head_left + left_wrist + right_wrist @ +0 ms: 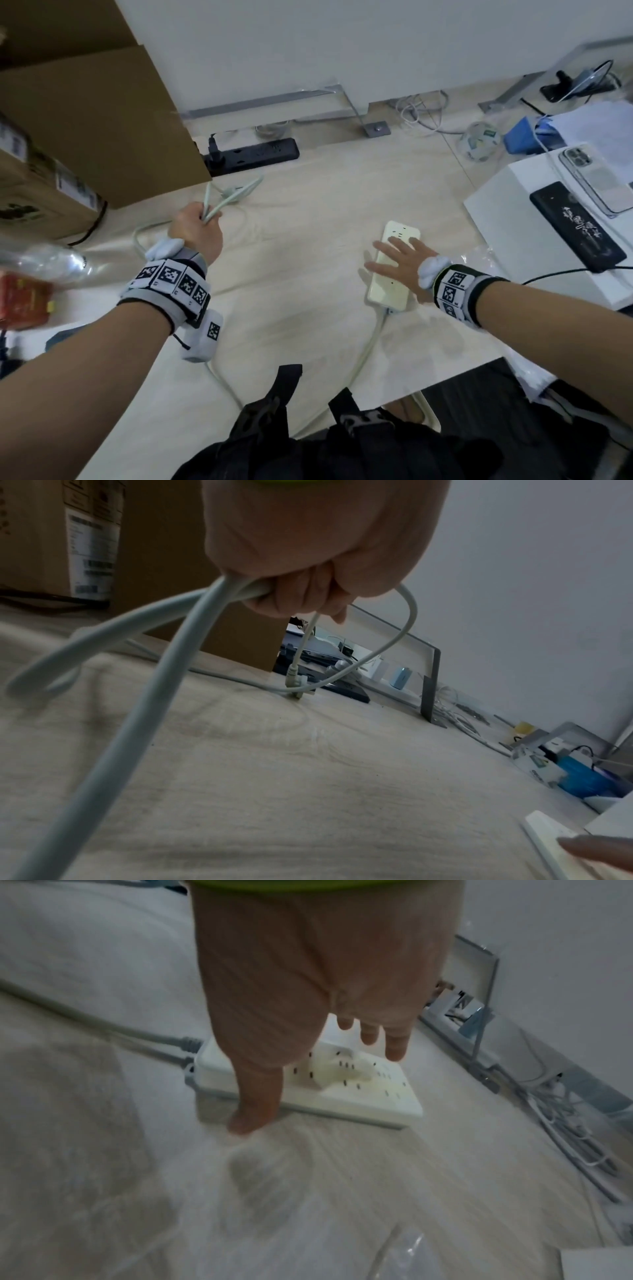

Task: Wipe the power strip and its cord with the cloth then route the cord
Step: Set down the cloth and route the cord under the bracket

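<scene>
While the white power strip (392, 263) lies flat on the pale wood floor (301, 260), the right hand (400, 265) spreads straight fingers over its socket face, thumb (255, 1096) down past the near edge. Its cord (371, 342) leaves the near end and curves toward the person. Left hand (198, 228) clenches several loops of cord (plug (294, 681) dangling to the floor). Well apart: black power strip (251, 154), cardboard boxes (85, 113) beside it.

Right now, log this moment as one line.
left hand: grips looped cord | right hand: flat on white power strip | cloth: unseen
</scene>
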`<state>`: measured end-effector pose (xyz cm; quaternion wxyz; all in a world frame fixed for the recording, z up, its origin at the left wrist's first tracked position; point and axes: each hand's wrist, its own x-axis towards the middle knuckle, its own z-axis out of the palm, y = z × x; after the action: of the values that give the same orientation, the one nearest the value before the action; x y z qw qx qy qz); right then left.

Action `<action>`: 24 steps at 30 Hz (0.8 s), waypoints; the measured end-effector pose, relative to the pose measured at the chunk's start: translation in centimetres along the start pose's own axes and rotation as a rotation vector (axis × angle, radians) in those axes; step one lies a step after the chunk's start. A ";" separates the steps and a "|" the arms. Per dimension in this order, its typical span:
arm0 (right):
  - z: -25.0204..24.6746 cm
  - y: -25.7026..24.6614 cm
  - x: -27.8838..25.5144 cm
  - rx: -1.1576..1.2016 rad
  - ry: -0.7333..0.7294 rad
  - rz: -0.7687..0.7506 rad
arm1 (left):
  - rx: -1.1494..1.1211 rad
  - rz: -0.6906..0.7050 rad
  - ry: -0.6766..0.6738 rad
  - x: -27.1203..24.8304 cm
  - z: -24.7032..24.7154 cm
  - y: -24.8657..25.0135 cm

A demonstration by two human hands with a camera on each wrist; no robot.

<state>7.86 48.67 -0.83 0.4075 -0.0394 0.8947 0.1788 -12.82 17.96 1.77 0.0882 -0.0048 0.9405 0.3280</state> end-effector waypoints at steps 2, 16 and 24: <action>-0.1 -0.7 0.4 -0.027 0.041 -0.074 | -0.020 -0.015 0.007 -0.3 0.0 0.1; -4.0 6.7 -2.1 1.162 0.209 0.876 | -0.398 -0.094 0.230 0.8 -5.0 0.4; -2.4 2.8 -3.1 0.649 -0.112 0.718 | -0.320 -0.048 -0.042 -1.0 -1.6 -0.6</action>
<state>7.59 50.17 3.70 0.3585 0.4107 0.8380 0.0216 -12.08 16.49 2.80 0.1135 -0.0346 0.8738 0.4716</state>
